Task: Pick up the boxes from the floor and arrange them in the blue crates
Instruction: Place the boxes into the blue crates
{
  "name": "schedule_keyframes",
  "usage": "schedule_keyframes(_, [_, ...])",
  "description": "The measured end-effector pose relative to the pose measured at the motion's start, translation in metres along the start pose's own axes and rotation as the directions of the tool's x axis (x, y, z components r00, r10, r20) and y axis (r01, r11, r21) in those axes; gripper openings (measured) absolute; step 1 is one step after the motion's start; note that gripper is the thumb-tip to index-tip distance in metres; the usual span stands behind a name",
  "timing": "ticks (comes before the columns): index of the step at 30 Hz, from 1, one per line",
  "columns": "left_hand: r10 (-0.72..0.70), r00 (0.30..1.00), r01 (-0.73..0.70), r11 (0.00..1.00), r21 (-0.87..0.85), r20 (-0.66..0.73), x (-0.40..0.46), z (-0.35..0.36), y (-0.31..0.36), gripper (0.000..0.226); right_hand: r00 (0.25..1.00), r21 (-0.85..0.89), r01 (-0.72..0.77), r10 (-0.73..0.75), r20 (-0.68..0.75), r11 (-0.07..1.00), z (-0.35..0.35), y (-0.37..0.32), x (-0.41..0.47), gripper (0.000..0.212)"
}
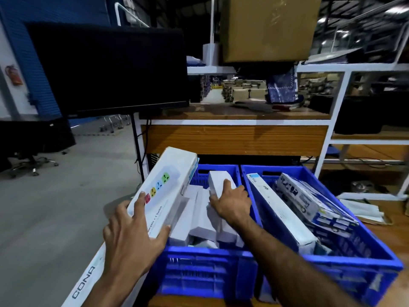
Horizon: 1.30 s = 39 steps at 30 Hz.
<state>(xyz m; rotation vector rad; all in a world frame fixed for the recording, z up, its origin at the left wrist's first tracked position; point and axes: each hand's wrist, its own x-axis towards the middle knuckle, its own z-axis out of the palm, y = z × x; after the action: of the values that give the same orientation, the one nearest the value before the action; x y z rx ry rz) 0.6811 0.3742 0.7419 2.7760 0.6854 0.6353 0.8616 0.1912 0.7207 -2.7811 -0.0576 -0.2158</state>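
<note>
Gripping the long white box [164, 189] at its near end, the left hand [132, 238] tilts it over the left blue crate's [205, 262] left rim; the right hand [232, 203] clasps a smaller box [218, 181] inside. Probably light, stiff, crushable cardboard, best held at the ends.

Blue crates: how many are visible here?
2. The left crate sits under both hands; the right crate stands beside it, touching. None seems hidden.
</note>
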Motion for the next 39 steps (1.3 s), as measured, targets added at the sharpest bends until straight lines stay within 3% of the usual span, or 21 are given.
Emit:
schedule_keyframes(9, [0.028,0.999,-0.028,0.999,0.016,0.029,0.034,0.003,0.002,0.103,0.988,0.007,-0.104,0.103,0.118,0.995,0.028,-0.017,0.097,0.073])
schedule_keyframes(19, [0.049,0.995,-0.037,0.992,-0.122,0.091,0.046,0.007,0.051,0.102,0.993,0.05,-0.034,0.028,0.116,0.998,0.025,0.012,0.083,0.077])
schedule_keyframes(26, [0.19,0.971,-0.116,0.904,-0.411,0.145,0.055,0.023,0.143,0.098,1.0,0.398,-0.022,0.017,0.017,0.917,-0.028,0.057,0.032,0.054])
schedule_keyframes(28, [0.218,0.949,-0.056,0.826,-0.561,0.227,0.057,0.031,0.181,0.095,0.999,0.55,-0.034,0.031,0.014,0.835,-0.047,0.08,0.022,0.044])
schedule_keyframes(30, [0.233,0.916,0.068,0.71,-0.701,0.326,0.063,0.044,0.218,0.089,0.99,0.717,-0.135,0.123,0.069,0.684,-0.062,0.104,0.019,0.042])
schedule_keyframes(32, [0.216,0.892,0.2,0.599,-0.775,0.398,0.071,0.065,0.253,0.094,0.97,0.806,-0.23,0.199,0.142,0.545,-0.073,0.132,0.02,0.048])
schedule_keyframes(34, [0.208,0.857,0.306,0.53,-0.791,0.471,0.081,0.099,0.28,0.105,0.975,0.858,-0.213,0.156,0.157,0.468,-0.082,0.157,0.019,0.05])
schedule_keyframes(36, [0.209,0.816,0.391,0.487,-0.781,0.539,0.093,0.143,0.301,0.111,0.986,0.859,-0.165,0.107,0.129,0.484,-0.095,0.17,0.009,0.069])
schedule_keyframes(39, [0.263,0.698,0.557,0.385,-0.736,0.666,0.085,0.163,0.325,0.104,0.998,0.687,-0.059,0.067,0.015,0.725,-0.103,0.183,-0.005,0.086])
